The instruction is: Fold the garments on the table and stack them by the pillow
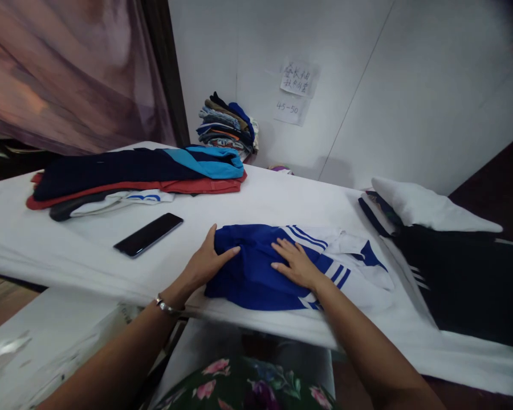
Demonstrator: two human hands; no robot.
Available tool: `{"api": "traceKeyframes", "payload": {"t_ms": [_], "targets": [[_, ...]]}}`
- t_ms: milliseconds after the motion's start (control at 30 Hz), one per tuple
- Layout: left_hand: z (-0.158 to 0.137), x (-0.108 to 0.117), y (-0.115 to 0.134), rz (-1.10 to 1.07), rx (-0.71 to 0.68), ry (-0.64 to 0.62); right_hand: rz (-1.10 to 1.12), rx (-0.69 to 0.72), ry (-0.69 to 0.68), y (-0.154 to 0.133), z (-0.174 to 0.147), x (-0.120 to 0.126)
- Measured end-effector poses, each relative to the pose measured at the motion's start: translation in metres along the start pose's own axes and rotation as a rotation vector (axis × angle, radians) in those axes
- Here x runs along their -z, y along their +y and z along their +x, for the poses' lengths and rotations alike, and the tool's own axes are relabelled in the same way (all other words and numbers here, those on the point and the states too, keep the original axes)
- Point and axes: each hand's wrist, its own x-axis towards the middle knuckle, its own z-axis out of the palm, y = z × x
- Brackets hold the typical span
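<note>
A blue and white shirt [256,267] with striped sleeves lies folded lengthwise on the white-covered table, its collar toward the right. My left hand [207,259] rests at the blue left edge, thumb spread over the cloth and index finger along the edge; the other fingers are mostly hidden. Flat on the middle of the shirt, near the stripes, lies my right hand [297,263] with its fingers apart. Neither hand grips the fabric.
A black phone [149,233] lies left of the shirt. Behind it is a pile of folded clothes [123,173]. Black garments [465,279] and a white cloth bundle [427,208] are at the right. Another clothes stack [226,125] stands by the wall under paper notes [297,85].
</note>
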Motion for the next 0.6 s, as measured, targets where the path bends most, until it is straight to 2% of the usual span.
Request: {"api": "traceKeyframes", "payload": {"t_ms": [100, 233, 333, 433, 600], "targets": [[0.001, -0.009, 0.002, -0.022, -0.088, 0.008, -0.056, 0.012, -0.092, -0.007, 0.001, -0.004], [0.008, -0.017, 0.001, -0.085, -0.135, 0.045, -0.068, 0.005, -0.094, -0.008, 0.001, -0.005], [0.011, -0.014, 0.008, -0.136, -0.181, 0.067, -0.014, -0.001, -0.079, -0.006, 0.001, -0.003], [0.012, -0.006, 0.03, -0.154, -0.218, 0.057, 0.199, -0.004, -0.021, -0.005, 0.001, 0.0], [0.021, 0.0, 0.092, -0.109, -0.362, 0.0, 0.798, -0.085, 0.22, -0.016, 0.009, 0.007]]}}
